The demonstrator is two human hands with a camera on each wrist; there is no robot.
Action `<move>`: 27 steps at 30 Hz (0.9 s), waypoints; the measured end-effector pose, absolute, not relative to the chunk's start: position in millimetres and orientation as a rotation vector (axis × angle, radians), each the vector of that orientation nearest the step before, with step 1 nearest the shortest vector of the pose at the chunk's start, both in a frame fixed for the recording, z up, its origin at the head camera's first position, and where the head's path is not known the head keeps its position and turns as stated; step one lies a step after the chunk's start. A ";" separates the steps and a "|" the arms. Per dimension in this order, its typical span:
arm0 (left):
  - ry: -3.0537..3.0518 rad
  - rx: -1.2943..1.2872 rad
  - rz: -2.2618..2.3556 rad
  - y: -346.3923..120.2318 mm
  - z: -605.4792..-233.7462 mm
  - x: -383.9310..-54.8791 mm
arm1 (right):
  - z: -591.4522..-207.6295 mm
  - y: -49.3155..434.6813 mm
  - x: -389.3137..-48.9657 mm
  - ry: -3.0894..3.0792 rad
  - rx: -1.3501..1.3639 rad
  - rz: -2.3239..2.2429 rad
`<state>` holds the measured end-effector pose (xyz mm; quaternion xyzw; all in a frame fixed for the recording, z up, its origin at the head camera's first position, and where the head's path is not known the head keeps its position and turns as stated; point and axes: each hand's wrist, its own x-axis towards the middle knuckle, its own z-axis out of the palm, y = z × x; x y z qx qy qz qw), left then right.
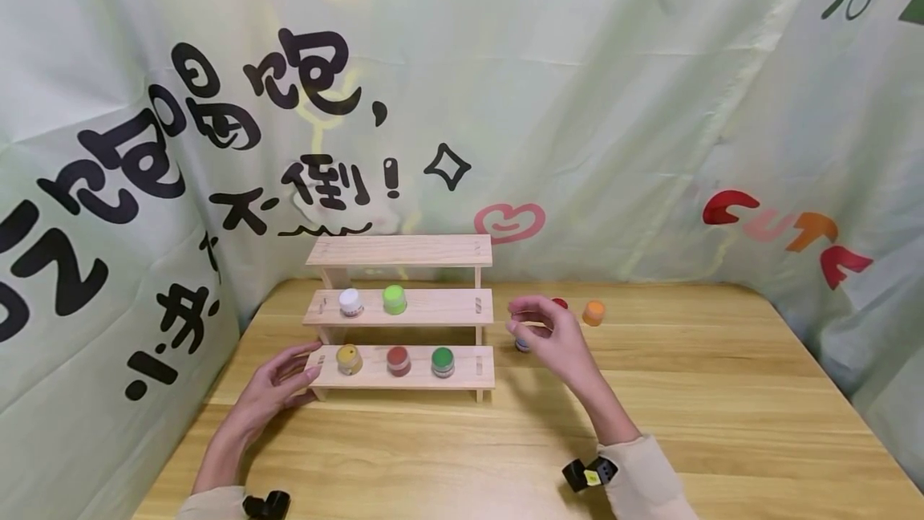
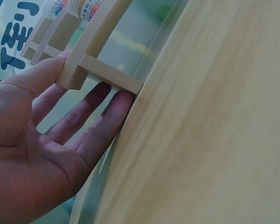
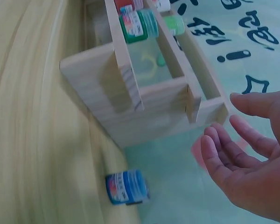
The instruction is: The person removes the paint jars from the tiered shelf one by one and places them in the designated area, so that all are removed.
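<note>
A three-tier wooden display rack stands on the table. My left hand holds its lower left end; in the left wrist view the thumb lies on the board end and the fingers reach behind it. The bottom tier carries a yellow jar, a red-brown jar and a dark green jar. On the middle tier sit a white jar and a light green jar. Right of the rack, my right hand hovers with loosely bent fingers, nothing between them. A blue jar stands below it, partly hidden in the head view.
An orange jar stands at the back of the wooden table, beside a red jar mostly hidden by my right hand. A printed cloth hangs behind and at both sides of the table.
</note>
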<state>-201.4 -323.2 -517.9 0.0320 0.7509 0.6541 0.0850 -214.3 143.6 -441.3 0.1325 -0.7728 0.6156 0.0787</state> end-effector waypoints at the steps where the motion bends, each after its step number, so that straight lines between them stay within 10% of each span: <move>1: 2.234 0.091 1.952 -323.3 -517.8 -201.8 | -440.1 141.1 -213.4 -2.301 0.407 1.851; 27: 2.231 0.053 1.951 -322.8 -519.0 -201.9 | -427.9 66.6 -235.3 -2.254 0.586 1.902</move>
